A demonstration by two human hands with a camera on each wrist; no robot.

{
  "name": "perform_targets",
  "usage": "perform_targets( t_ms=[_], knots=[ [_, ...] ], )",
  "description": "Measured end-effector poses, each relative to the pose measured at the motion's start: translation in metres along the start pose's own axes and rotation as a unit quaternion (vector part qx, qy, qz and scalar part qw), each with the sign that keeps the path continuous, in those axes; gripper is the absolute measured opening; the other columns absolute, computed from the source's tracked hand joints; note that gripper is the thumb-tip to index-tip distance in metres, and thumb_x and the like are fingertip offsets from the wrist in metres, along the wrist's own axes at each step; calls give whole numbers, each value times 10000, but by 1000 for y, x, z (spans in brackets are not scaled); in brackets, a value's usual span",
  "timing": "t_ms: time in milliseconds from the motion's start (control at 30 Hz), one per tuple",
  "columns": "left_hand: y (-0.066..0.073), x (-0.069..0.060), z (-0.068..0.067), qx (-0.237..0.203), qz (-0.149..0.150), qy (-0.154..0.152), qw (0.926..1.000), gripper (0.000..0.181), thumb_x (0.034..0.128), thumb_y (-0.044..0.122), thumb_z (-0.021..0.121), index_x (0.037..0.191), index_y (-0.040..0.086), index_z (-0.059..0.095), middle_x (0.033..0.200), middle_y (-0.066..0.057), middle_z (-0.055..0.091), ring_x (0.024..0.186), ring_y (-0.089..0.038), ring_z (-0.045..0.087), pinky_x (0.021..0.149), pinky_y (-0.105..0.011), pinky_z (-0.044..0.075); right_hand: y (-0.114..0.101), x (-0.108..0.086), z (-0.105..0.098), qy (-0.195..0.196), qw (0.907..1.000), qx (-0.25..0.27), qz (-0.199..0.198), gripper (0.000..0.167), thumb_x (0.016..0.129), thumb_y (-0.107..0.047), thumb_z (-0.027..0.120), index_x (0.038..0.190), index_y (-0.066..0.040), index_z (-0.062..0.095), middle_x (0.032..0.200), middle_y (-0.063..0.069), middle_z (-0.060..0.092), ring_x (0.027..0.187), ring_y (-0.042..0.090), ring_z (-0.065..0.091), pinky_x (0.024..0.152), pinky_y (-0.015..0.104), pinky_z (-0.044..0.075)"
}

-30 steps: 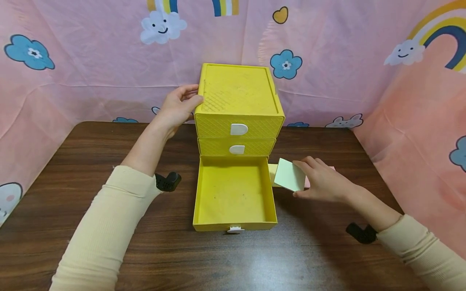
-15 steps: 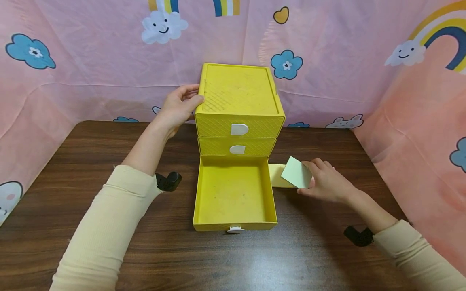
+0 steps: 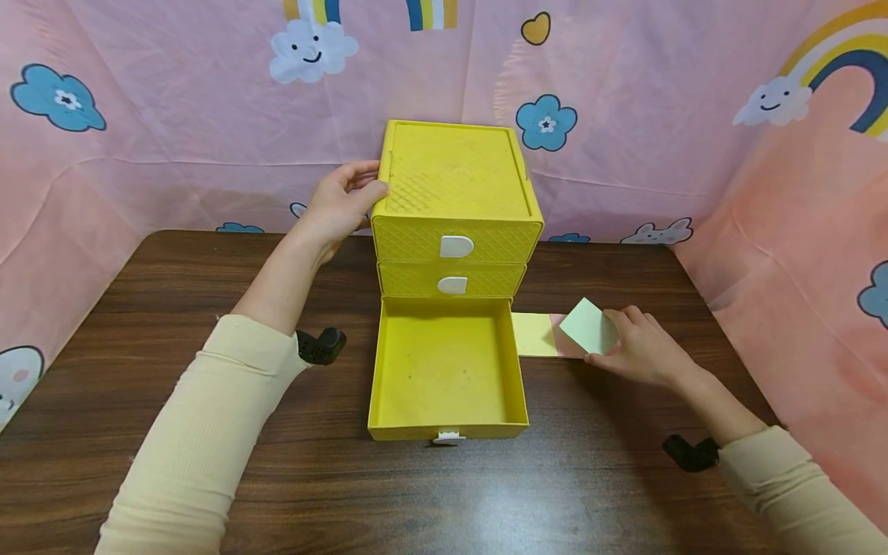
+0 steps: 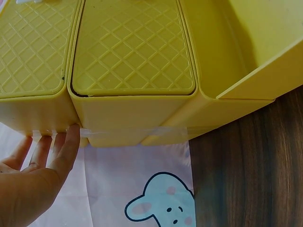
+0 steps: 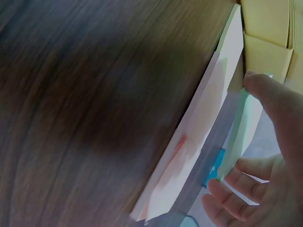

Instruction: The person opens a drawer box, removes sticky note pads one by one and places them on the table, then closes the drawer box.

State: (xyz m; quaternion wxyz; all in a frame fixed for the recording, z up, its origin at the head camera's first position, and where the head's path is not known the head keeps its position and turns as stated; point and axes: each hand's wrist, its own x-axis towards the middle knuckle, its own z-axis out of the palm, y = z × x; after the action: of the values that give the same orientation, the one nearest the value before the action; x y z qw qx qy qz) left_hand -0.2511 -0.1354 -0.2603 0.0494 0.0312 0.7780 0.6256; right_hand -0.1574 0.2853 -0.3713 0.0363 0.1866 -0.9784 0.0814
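Note:
A yellow plastic drawer unit (image 3: 458,173) stands at the middle back, its bottom drawer (image 3: 447,370) pulled out with nothing inside. My left hand (image 3: 340,204) rests against the unit's left side near the top. In the left wrist view, its extended fingers (image 4: 71,146) touch that wall. Right of the drawer, my right hand (image 3: 645,347) pinches a light green sticky note pad (image 3: 588,327) between thumb and fingers. The green pad (image 5: 239,130) is tilted above the flat pads in the right wrist view. Beneath it lie a pale yellow pad (image 3: 534,335) and a pink pad (image 3: 565,344), partly covered.
Two upper drawers with white handles (image 3: 455,247) are closed. Everything stands on a dark wood table (image 3: 298,478). A pink patterned cloth (image 3: 444,85) hangs behind and along the sides.
My right hand has moved rightward with the green pad, uncovering more of the yellow pad and then part of the pink one. The left hand and drawer unit have stayed put.

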Motion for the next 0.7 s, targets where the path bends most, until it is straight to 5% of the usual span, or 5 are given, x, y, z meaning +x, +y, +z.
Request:
perform_targets(
  t_ms=[700],
  knots=[
    [3, -2, 0, -6, -35, -71, 10000, 524, 922, 286, 509, 1413, 176, 360, 1393, -63, 370, 1153, -179, 460, 867, -296, 490, 41, -19, -3, -368, 9931, -80, 1113, 765, 743, -447, 697, 1138, 175, 490, 943, 307, 511, 787, 400, 500, 621, 460, 436]
  ],
)
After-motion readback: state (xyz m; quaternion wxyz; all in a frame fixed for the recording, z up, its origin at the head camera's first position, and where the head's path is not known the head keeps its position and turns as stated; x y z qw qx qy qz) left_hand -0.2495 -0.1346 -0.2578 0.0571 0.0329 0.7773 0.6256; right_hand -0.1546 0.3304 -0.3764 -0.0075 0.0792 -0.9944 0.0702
